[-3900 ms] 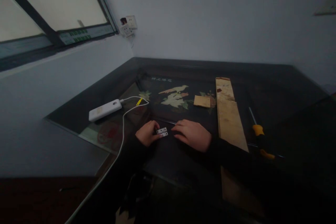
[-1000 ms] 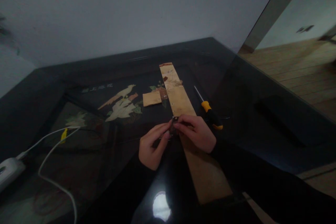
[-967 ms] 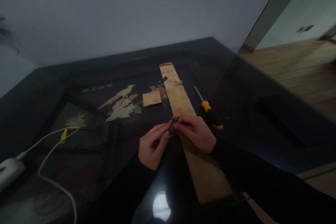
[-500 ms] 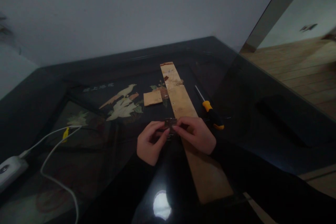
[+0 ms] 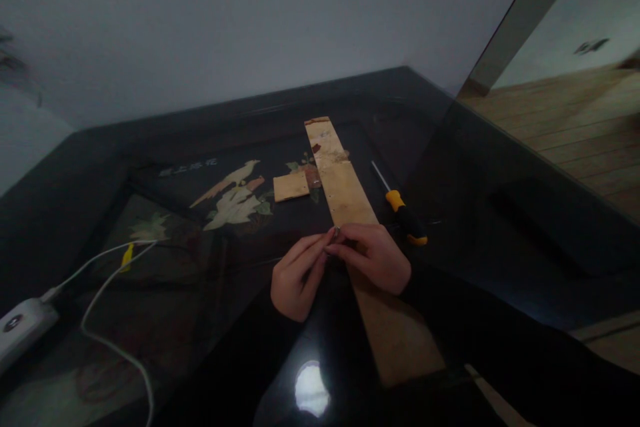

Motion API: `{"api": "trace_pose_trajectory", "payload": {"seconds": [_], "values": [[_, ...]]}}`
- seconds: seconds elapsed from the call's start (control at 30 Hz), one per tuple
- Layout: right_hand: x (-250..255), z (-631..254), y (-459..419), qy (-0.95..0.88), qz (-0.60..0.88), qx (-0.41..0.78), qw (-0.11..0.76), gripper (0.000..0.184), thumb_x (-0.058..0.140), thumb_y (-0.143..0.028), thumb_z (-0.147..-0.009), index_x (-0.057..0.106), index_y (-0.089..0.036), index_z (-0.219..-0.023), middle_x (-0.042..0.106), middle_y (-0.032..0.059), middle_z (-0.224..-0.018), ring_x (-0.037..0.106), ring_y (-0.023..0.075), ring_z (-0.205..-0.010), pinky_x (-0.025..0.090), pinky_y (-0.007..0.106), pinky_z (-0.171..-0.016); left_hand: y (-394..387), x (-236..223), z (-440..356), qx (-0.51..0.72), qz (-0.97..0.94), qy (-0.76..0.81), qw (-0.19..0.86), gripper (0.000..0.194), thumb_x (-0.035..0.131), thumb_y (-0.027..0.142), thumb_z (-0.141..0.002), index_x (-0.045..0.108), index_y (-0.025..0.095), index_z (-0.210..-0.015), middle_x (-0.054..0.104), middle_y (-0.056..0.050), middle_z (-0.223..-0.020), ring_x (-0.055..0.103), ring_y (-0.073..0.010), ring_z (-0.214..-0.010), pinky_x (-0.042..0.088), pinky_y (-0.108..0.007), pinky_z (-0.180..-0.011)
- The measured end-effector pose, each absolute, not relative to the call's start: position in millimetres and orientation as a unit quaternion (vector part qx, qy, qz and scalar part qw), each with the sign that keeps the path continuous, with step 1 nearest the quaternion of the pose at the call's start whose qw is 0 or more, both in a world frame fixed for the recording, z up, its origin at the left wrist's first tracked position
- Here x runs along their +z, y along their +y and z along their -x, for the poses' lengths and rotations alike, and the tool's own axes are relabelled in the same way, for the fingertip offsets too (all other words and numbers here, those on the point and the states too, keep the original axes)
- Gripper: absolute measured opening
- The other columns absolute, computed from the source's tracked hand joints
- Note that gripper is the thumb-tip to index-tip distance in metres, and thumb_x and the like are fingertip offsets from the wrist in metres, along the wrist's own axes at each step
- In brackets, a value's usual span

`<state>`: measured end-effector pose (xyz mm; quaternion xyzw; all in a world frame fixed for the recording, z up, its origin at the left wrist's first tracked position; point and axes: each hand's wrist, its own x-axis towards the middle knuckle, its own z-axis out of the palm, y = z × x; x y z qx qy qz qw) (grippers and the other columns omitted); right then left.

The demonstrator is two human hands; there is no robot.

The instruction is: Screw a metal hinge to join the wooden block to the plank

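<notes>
My left hand point(image 5: 296, 275) and my right hand point(image 5: 373, 256) meet over the near part of a long wooden board point(image 5: 345, 195) lying on a dark glossy table point(image 5: 165, 147). Between their fingertips they pinch a small metal hinge point(image 5: 336, 232), mostly hidden by the fingers, right at the board's left edge. Both hands have their fingers pressed together on it. Dark sleeves cover both forearms.
A screwdriver with a yellow and black handle point(image 5: 404, 215) lies just right of the board. A small square of wood point(image 5: 291, 186) sits left of the board, over the bird inlay point(image 5: 231, 197). A white power bank point(image 5: 20, 325) with its white cable point(image 5: 107, 287) lies at the far left.
The head has turned right since the earliest frame, and the hinge was lifted off the table to the board's edge. In the last half second the hands closed tighter, hiding most of the hinge.
</notes>
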<state>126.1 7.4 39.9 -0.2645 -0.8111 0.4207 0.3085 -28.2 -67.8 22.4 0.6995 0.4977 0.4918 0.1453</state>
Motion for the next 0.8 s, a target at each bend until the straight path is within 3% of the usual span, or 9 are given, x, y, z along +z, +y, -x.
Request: {"api": "trace_pose_trajectory", "payload": {"seconds": [0.47, 0.67, 0.8], "values": [[45.1, -127.9, 6.7, -0.808, 0.261, 0.440, 0.291, 0.024, 0.050, -0.031, -0.093, 0.057, -0.017, -0.075, 0.062, 0.0000, -0.071, 0.057, 0.0110, -0.066, 0.040, 0.022, -0.063, -67.8, 26.3, 29.0, 0.526, -0.638, 0.537, 0.166, 0.025, 0.058, 0.023, -0.089, 0.072, 0.020, -0.109, 0.073, -0.008, -0.103, 0.070, -0.0172, -0.092, 0.057, -0.025, -0.079], [46.5, -128.6, 7.7, -0.810, 0.276, 0.432, 0.285, 0.023, 0.048, -0.029, -0.092, 0.054, -0.017, -0.074, 0.058, -0.0010, -0.067, 0.052, 0.0104, -0.061, 0.037, 0.023, -0.059, -67.8, 22.4, 29.8, 0.551, -0.557, 0.576, 0.234, 0.029, 0.058, 0.031, -0.089, 0.071, 0.017, -0.110, 0.074, -0.009, -0.099, 0.071, -0.0163, -0.077, 0.059, -0.025, -0.071], [42.6, -128.1, 8.4, -0.822, 0.284, 0.408, 0.277, 0.023, 0.048, -0.029, -0.092, 0.052, -0.018, -0.072, 0.054, -0.0022, -0.063, 0.049, 0.0099, -0.058, 0.036, 0.022, -0.057, -63.7, 17.6, 31.0, 0.568, -0.486, 0.586, 0.312, 0.034, 0.067, 0.039, -0.081, 0.070, 0.013, -0.103, 0.075, -0.009, -0.091, 0.071, -0.0173, -0.070, 0.061, -0.026, -0.064]]}}
